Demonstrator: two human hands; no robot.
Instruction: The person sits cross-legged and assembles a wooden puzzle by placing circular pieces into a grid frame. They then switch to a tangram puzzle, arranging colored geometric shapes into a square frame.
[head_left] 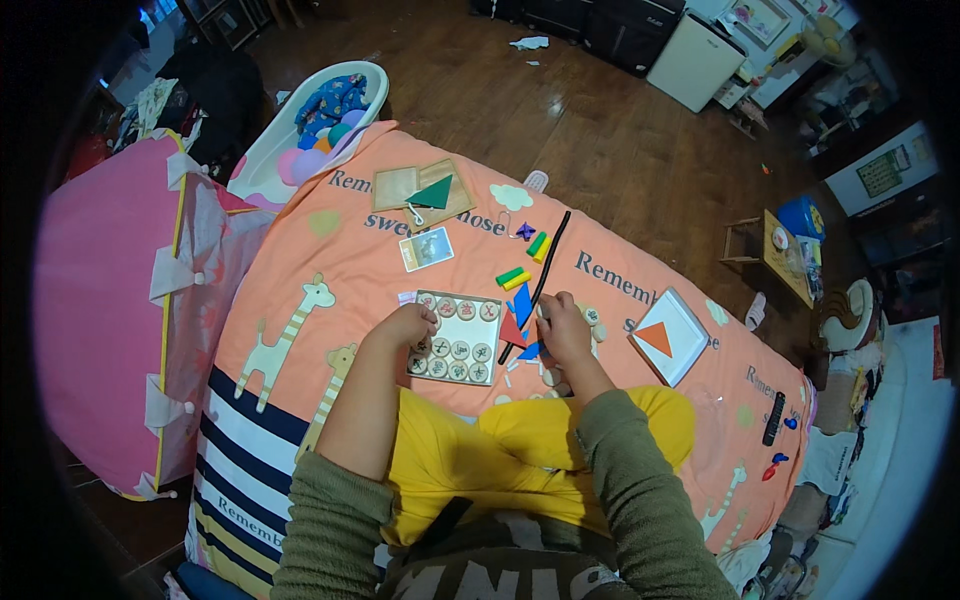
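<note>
A shallow white box (pixel 467 335) lies on the bed, with rows of round wooden Chinese chess pieces (pixel 459 350) inside and a bare strip between the rows. At its left edge is my left hand (pixel 411 325), fingers bent over the rim; what they grip is hidden. My right hand (pixel 566 328) is closed, right of the box, above more loose chess pieces (pixel 592 316); what lies between its fingertips is too small to tell. A long black rod (pixel 552 262) runs beside that hand. Blue pieces (pixel 522 303) and a red triangle (pixel 513 331) lie between the hands.
Green and yellow blocks (pixel 515 278), a picture card (pixel 427 249) and a wooden tray (pixel 395 188) with a green triangle (pixel 432 194) lie farther off. A white tray (pixel 688 345) holds an orange triangle (pixel 656 340). Rightward lies a black remote (pixel 773 418). A pink play tent (pixel 110 310) stands left.
</note>
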